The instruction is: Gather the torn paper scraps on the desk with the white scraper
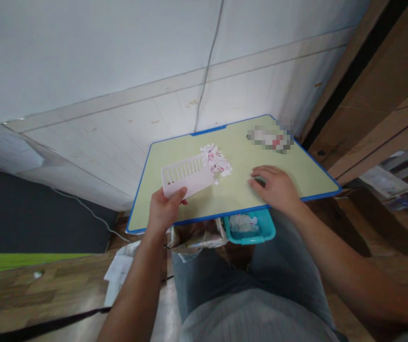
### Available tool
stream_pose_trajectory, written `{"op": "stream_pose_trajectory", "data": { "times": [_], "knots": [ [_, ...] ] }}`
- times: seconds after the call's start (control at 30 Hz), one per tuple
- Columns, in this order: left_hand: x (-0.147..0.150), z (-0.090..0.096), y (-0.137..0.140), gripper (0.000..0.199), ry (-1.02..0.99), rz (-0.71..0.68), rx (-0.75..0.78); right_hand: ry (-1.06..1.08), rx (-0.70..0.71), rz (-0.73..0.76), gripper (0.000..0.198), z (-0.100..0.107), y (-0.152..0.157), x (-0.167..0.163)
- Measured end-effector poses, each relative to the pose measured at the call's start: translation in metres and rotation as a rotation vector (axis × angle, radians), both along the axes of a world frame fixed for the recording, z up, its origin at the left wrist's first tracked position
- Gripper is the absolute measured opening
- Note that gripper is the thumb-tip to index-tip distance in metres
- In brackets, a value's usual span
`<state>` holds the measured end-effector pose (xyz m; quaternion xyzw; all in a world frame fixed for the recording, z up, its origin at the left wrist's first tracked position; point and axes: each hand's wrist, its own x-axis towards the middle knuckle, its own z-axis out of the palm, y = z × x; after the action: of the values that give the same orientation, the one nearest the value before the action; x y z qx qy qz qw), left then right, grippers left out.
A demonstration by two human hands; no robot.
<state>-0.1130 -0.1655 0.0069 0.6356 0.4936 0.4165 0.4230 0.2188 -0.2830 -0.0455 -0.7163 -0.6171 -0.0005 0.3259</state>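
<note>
My left hand [164, 207] grips the near left corner of a white plastic basket [189, 178] with slots along one side. The basket is tilted above the table, its right end against a heap of small white and pink pieces [218, 160]. Whether some pieces are still inside the basket I cannot tell. To the right of the heap, my right hand [275, 186] rests on the pale green tabletop [234, 192], fingers curved and thumb apart from them. A dark patch shows between thumb and fingers, possibly only shadow.
A turquoise tub [270, 230] holding whitish pieces sits below the table's front edge, beside an open bag [199, 235]. A blurred-out object [270, 138] lies at the table's back right. A white wall [118, 114] stands behind; cardboard [375, 95] rises on the right.
</note>
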Motion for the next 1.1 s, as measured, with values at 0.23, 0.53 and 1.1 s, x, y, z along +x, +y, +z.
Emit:
{"op": "stream_pose_trajectory", "data": {
  "times": [0.23, 0.53, 1.1],
  "knots": [
    [0.000, 0.000, -0.011, 0.035, 0.126, 0.041, 0.048, 0.007, -0.019, -0.001, 0.025, 0.003, -0.006, -0.004],
    [-0.012, 0.007, -0.015, 0.036, 0.092, 0.139, -0.031, 0.021, 0.081, 0.030, 0.025, -0.003, -0.011, -0.003],
    [-0.007, -0.010, -0.019, 0.034, -0.090, 0.236, -0.027, -0.006, 0.198, 0.065, 0.017, -0.009, -0.017, 0.002]
  ]
}}
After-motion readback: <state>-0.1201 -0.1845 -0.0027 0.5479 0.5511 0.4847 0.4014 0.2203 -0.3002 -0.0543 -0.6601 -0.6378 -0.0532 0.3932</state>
